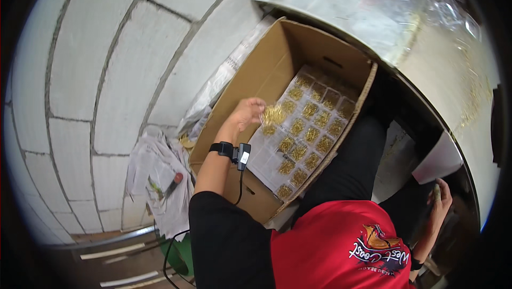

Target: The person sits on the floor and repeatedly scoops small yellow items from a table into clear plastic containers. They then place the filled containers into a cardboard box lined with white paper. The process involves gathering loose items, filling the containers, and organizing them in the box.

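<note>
My left hand [248, 113] reaches over an open cardboard box and grips a small clear pack of gold pieces [274, 114] by its edge. The gold pieces look like small pins or clips, too small to tell which. Beneath it, several similar clear packs of gold pieces [311, 135] lie in rows on a pale sheet inside the cardboard box [266, 49]. My right hand [440, 197] is low at the right, beside the table edge. Its fingers are closed on the lower corner of a pale, flat sheet-like piece [440, 159].
A light tabletop [442, 75] curves along the right, with loose gold pieces [470, 89] and crumpled clear plastic [426, 1] on it. White block wall [106, 75] fills the left. A pale plastic bag [160, 177] and a green container [180, 257] sit left of the box.
</note>
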Available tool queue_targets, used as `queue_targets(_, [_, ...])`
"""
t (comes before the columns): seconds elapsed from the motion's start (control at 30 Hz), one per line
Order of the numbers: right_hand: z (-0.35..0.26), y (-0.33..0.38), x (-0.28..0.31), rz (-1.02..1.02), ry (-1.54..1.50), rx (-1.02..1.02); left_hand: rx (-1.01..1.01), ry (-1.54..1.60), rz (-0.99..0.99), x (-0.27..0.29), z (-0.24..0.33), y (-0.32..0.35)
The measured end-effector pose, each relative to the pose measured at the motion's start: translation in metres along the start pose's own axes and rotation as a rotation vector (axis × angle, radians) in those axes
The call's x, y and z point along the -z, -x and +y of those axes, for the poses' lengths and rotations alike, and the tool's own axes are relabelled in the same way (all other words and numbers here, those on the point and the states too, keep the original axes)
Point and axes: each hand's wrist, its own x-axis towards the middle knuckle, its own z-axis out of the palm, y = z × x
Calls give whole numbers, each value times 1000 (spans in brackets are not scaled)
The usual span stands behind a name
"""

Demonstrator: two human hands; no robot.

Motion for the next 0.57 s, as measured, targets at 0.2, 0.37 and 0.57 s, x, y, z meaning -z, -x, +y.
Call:
queue_targets(0.2, [-22, -13, -19, -69, 142, -4, 451, -258, 144, 46, -187, -6])
queue_targets(0.37, [-39, -7, -34, -165, 283, -33, 648, -64, 57, 46, -249, 27])
queue_targets(0.57, [-40, -5, -43, -254, 333, -70, 656, -235, -143, 66, -319, 38])
